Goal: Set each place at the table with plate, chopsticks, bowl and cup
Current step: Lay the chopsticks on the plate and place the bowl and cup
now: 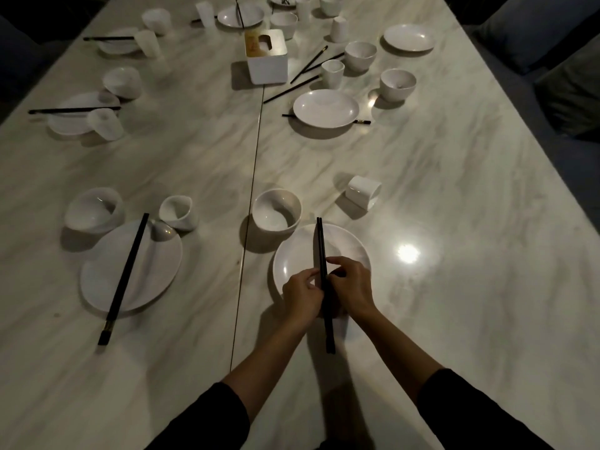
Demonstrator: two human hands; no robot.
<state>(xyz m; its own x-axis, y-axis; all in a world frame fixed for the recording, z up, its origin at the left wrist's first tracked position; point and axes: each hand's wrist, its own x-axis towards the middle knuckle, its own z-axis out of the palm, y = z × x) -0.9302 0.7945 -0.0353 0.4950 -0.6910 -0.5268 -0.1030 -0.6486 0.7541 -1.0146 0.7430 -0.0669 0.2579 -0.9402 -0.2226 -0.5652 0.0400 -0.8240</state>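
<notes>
A white plate (344,245) lies on the marble table just ahead of me. A pair of black chopsticks (321,241) lies across it, pointing away from me. My left hand (302,295) and my right hand (352,289) meet over the plate's near edge and both pinch the chopsticks around their middle. A white bowl (276,213) stands at the plate's far left rim. A white cup (363,191) lies on its side beyond the plate to the right.
To the left is a place with a plate (152,274), chopsticks (125,277), bowl (94,210) and tipped cup (178,212). Farther off are a white tissue box (267,61), a plate (326,108), loose chopsticks (292,89), bowls and cups. A seam (248,203) runs down the table.
</notes>
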